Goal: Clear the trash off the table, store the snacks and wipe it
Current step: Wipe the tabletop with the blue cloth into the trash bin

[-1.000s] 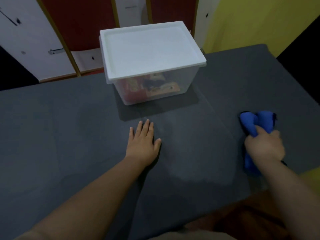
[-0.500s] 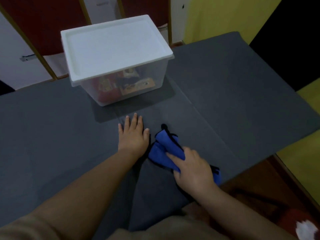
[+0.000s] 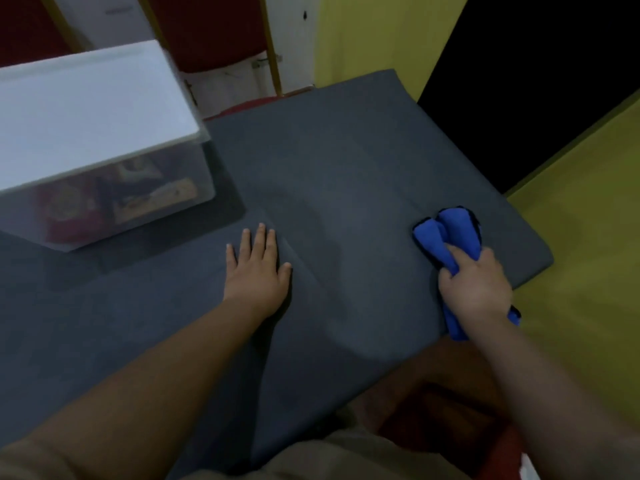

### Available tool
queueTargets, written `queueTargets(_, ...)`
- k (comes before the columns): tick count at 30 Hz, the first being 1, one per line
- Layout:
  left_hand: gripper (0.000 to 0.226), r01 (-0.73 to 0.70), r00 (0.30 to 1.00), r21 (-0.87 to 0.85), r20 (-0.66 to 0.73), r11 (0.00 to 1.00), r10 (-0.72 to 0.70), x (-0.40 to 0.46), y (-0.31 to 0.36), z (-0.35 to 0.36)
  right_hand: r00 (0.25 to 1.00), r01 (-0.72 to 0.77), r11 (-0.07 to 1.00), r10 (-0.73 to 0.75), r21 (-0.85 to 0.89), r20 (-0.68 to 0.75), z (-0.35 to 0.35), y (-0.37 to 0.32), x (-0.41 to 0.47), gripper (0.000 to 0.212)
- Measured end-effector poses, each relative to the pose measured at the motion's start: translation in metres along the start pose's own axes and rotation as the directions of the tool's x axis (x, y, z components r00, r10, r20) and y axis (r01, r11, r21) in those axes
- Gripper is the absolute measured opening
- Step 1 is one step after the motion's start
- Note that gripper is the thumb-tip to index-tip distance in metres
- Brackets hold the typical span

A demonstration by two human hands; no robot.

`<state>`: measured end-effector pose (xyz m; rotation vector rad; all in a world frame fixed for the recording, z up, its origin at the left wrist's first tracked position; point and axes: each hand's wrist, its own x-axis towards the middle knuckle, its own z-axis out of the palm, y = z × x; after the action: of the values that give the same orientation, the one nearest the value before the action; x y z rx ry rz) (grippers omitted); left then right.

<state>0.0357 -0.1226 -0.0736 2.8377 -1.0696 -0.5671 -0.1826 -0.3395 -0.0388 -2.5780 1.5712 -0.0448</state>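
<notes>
Head view, the only one supplied. A table (image 3: pixel 346 150) with a dark grey covering fills most of the picture; a crease runs across the covering near its middle.

The left hand (image 3: pixel 256 275) lies palm down on the covering near the middle of the table, fingers straight and close together, thumb out to the side. It holds nothing.

The right hand (image 3: pixel 474 285) is near the right-hand edge of the table, fingers curled round a bunched blue cloth (image 3: pixel 446 233). The cloth sticks out beyond the fingertips and rests on the covering; a further part of it shows below the hand at the table's near edge. The two hands are well apart.

A clear plastic storage box (image 3: pixel 114 199) stands on the table at the upper left, well apart from both hands. Its white lid (image 3: pixel 83 109) is on. Through the clear wall, red and yellow snack packets (image 3: pixel 79 209) show inside, blurred; their print cannot be read.

Behind the table are red and white cabinet panels (image 3: pixel 214 29) and a yellow wall (image 3: pixel 374 39)
</notes>
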Motion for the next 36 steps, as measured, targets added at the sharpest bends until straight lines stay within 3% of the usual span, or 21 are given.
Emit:
queueTargets(6, 0.061, 0.076, 0.994, -0.052, -0.076, 0.996, -0.079, 0.034, 0.048, 0.002, 0.998, -0.062, 0.997, 0.062, -0.05, -0.004, -0.01, 0.058, 0.083, 0.04)
queueTargets(15, 0.06, 0.163, 0.975, -0.085, -0.138, 0.983, -0.174, 0.022, 0.023, 0.0, 0.982, -0.184, 0.979, 0.18, -0.09, -0.053, -0.009, 0.064, 0.155, 0.033)
queueTargets(18, 0.059, 0.191, 0.961, -0.118, -0.179, 0.975, -0.21, 0.013, 0.007, -0.003, 0.996, -0.075, 0.994, 0.071, -0.08, -0.045, 0.001, 0.002, 0.151, 0.03)
queueTargets(20, 0.06, 0.221, 0.939, -0.18, -0.225, 0.958, -0.259, 0.012, -0.001, -0.007, 0.993, 0.122, 0.992, -0.122, -0.033, 0.001, 0.007, -0.062, 0.131, 0.03)
queueTargets(22, 0.067, 0.232, 0.918, -0.247, -0.264, 0.941, -0.295, 0.013, -0.007, -0.01, 0.92, 0.385, 0.923, -0.386, 0.021, 0.065, 0.014, -0.123, 0.094, 0.032)
queueTargets(23, 0.071, 0.241, 0.907, -0.275, -0.278, 0.931, -0.316, 0.013, -0.013, -0.011, 0.841, 0.531, 0.847, -0.532, 0.042, 0.102, 0.019, -0.149, 0.07, 0.032)
queueTargets(25, 0.072, 0.261, 0.887, -0.318, -0.293, 0.912, -0.356, 0.013, -0.021, -0.014, 0.612, 0.771, 0.633, -0.767, 0.07, 0.194, 0.025, -0.178, 0.015, 0.035)
queueTargets(26, 0.072, 0.276, 0.878, -0.328, -0.296, 0.903, -0.376, 0.012, -0.027, -0.017, 0.489, 0.852, 0.518, -0.84, 0.079, 0.237, 0.027, -0.183, -0.008, 0.039)
queueTargets(27, 0.071, 0.279, 0.876, -0.329, -0.298, 0.902, -0.38, 0.011, -0.03, -0.018, 0.423, 0.885, 0.457, -0.868, 0.085, 0.26, 0.027, -0.177, -0.02, 0.043)
queueTargets(28, 0.071, 0.273, 0.88, -0.32, -0.299, 0.907, -0.37, 0.01, -0.032, -0.02, 0.411, 0.89, 0.444, -0.88, 0.106, 0.237, 0.026, -0.168, -0.023, 0.046)
queueTargets(30, 0.077, 0.254, 0.895, -0.285, -0.293, 0.924, -0.336, 0.008, -0.034, -0.021, 0.471, 0.864, 0.489, -0.869, 0.12, 0.151, 0.029, -0.142, -0.004, 0.044)
queueTargets(32, 0.081, 0.235, 0.922, -0.238, -0.253, 0.943, -0.293, 0.01, -0.03, -0.02, 0.612, 0.774, 0.625, -0.779, 0.098, 0.134, 0.023, -0.111, 0.034, 0.04)
queueTargets(34, 0.076, 0.213, 0.94, -0.193, -0.227, 0.958, -0.255, 0.015, -0.021, -0.018, 0.814, 0.573, 0.819, -0.573, 0.024, 0.096, 0.01, -0.073, 0.084, 0.038)
queueTargets(36, 0.075, 0.184, 0.955, -0.157, -0.207, 0.97, -0.214, 0.02, -0.01, -0.017, 0.937, 0.35, 0.936, -0.35, -0.041, 0.007, 0.0, -0.033, 0.136, 0.036)
